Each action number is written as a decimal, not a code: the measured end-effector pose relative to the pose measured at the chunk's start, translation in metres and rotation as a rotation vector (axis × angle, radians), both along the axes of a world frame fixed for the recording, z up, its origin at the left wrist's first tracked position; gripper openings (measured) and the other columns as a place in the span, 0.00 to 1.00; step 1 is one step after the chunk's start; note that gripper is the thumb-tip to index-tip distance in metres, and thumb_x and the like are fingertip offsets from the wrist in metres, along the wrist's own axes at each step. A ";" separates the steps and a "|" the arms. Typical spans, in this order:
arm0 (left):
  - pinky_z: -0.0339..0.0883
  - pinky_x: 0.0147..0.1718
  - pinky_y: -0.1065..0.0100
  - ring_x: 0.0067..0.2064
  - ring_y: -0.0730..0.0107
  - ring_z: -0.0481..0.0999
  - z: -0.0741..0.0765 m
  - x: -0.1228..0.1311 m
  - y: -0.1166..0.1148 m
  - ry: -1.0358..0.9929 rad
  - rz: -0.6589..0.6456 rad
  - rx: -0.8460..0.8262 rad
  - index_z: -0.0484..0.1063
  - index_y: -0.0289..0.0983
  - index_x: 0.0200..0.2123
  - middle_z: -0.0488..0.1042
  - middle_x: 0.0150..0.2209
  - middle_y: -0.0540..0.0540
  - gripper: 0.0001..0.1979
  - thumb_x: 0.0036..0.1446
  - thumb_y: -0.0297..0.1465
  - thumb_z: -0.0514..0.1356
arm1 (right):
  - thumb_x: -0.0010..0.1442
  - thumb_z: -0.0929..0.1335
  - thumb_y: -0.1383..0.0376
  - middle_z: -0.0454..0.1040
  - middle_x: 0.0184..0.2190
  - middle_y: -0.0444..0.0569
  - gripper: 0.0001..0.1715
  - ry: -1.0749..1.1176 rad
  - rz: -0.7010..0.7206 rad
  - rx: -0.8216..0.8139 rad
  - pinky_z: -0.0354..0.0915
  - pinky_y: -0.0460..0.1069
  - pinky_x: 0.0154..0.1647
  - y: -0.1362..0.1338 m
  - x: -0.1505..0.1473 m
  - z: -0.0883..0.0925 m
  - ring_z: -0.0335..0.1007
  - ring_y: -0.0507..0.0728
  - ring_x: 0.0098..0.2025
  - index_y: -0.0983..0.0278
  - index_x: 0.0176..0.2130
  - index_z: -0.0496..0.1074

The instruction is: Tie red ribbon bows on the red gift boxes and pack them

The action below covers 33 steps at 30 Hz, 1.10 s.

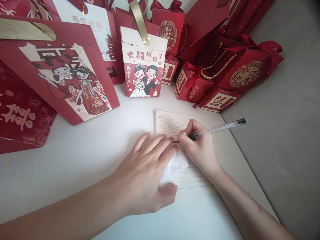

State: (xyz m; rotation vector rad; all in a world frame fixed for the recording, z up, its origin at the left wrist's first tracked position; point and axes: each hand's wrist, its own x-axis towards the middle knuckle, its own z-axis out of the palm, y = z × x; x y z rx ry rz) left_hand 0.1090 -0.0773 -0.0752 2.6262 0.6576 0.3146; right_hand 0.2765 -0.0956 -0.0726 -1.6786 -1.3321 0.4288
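A lined paper pad (172,120) with a little writing at its top left lies on the white table. My right hand (198,145) grips a clear pen with a black cap end (217,129), its tip pointing left at the page near my left fingertips. My left hand (147,173) lies spread, palm down, over the pad's left side and the table. Under its fingers is a small white piece of paper or tissue (178,163), partly hidden, on top of the lined page.
Red gift bags with gold handles (82,80) stand at the left. A small bag with a cartoon couple (142,71) stands behind the pad. Red boxes with ribbons and cords (241,71) are stacked at the back right. The table edge (250,166) runs along the right.
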 end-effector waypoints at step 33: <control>0.55 0.56 0.52 0.58 0.56 0.59 0.000 -0.007 0.017 -0.421 0.172 -0.154 0.55 0.37 0.48 0.62 0.54 0.38 0.22 0.48 0.23 0.52 | 0.58 0.60 0.64 0.73 0.27 0.44 0.08 -0.330 0.080 0.193 0.70 0.52 0.30 -0.030 0.009 0.024 0.73 0.60 0.29 0.56 0.33 0.68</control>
